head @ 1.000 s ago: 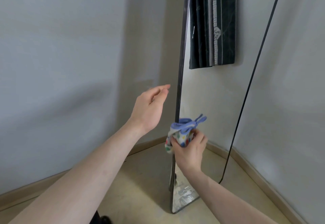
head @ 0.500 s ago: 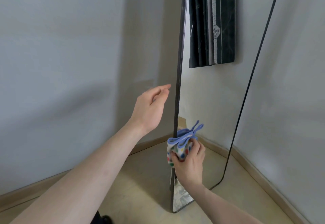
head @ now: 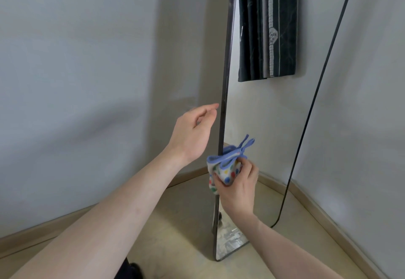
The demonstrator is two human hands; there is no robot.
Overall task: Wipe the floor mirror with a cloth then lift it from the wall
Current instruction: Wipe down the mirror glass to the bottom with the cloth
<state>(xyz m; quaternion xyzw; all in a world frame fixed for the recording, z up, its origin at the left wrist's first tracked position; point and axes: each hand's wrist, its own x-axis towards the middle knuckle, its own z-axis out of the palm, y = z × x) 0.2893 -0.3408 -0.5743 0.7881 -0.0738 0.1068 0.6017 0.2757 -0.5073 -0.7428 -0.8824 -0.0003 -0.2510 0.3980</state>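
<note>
Beige floor edged by a baseboard, floor mirror standing on it, dark object at the bottom edge

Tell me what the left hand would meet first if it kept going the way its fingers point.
Probably the mirror's dark frame edge: the left hand is open, fingertips aimed right at it with a slim gap. Depth is unclear, so it might slip behind the frame instead.

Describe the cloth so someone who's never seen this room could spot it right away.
Find the tall floor mirror with a thin dark frame, leaning in the corner. Partway down its left edge, the right hand grips a bunched cloth against the frame. It is white with coloured dots and blue trim, the only bright patterned thing there.
</note>
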